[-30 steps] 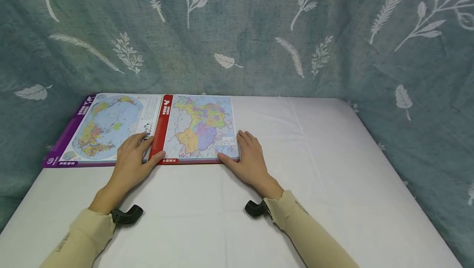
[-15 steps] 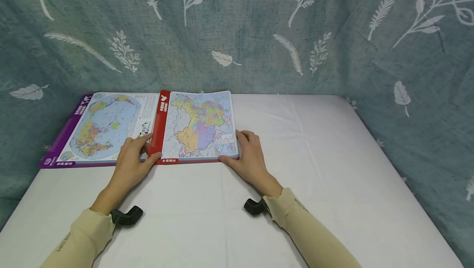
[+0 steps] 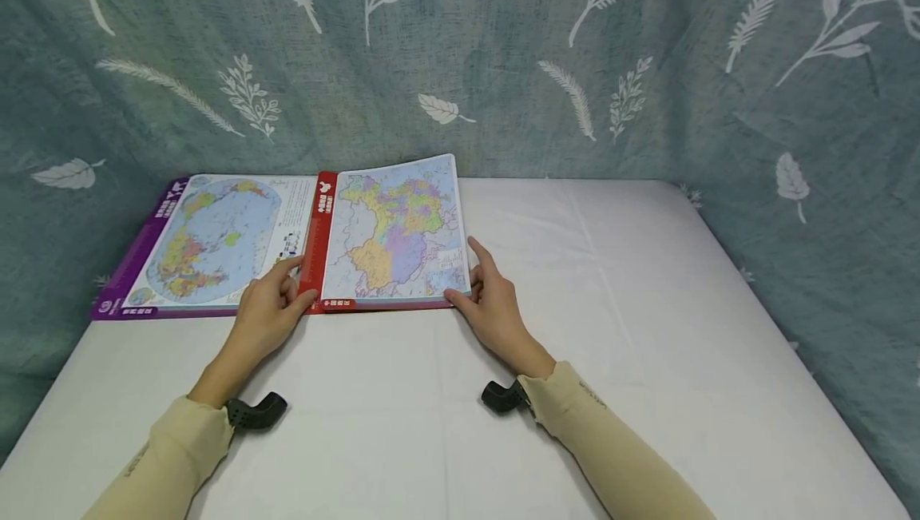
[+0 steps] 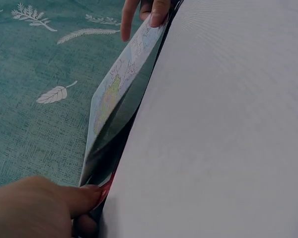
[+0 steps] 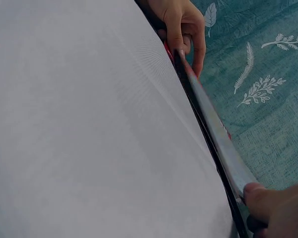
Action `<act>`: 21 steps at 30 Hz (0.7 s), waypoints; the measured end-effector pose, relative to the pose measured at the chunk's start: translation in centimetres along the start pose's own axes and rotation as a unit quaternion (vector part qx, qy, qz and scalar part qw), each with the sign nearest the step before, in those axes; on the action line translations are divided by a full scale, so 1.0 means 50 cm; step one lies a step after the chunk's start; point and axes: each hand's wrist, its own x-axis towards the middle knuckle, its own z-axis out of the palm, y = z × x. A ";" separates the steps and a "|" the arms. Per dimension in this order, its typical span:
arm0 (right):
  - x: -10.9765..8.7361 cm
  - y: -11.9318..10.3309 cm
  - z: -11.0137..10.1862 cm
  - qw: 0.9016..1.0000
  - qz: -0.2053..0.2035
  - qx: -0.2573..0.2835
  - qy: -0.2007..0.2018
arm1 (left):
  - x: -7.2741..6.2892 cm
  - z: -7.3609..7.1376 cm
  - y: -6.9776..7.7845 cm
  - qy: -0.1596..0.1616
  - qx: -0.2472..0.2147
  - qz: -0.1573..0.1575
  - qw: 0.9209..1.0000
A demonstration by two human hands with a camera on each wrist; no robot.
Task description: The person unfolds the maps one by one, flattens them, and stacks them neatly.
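In the head view a red-bordered map (image 3: pixel 391 236) lies overlapping the right side of a purple-bordered map (image 3: pixel 208 244). Its right side is raised, and the left wrist view shows a dark gap under the bent sheet (image 4: pixel 109 99). My left hand (image 3: pixel 267 308) pinches the near left corner by the red border, thumb (image 4: pixel 87 197) on the edge. With the thumb (image 5: pixel 256 191) on top, my right hand (image 3: pixel 494 304) grips the near right corner. Its index finger points up past the right edge, while the other fingers are curled and partly hidden.
White cloth (image 3: pixel 647 328) covers the table. Behind and beside it hangs a green curtain (image 3: pixel 496 17) with white leaf prints, close to the maps' far edges. Black devices (image 3: pixel 257 411) sit at both wrists.
The red-bordered map's right side has risen, its far right corner now higher against the curtain. My right hand has gone up slightly, its index finger now straightened away from the edge.
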 end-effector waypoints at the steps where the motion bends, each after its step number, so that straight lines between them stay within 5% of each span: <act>1: -0.001 0.001 -0.001 1.000 0.000 0.000 0.005 | 0.001 0.000 0.000 -0.002 -0.001 -0.003 1.000; 21: -0.014 0.018 -0.038 0.999 0.019 -0.004 0.034 | 0.005 0.000 -0.002 -0.004 -0.010 -0.005 1.000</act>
